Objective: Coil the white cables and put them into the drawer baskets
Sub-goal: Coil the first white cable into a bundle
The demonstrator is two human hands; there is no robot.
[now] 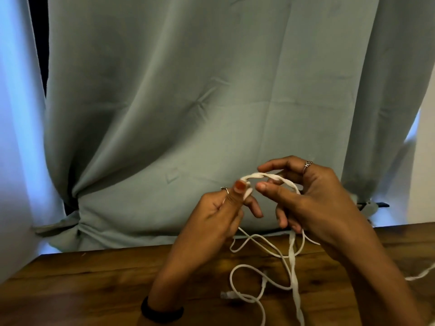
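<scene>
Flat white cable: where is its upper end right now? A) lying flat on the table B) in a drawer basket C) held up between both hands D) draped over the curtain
C: the flat white cable spans from the left hand to the right hand, raised above the wooden table, its tail hanging down.

flat white cable [294, 278]: lower end cut off by bottom edge | plug [224, 295]: blurred, type unclear
</scene>
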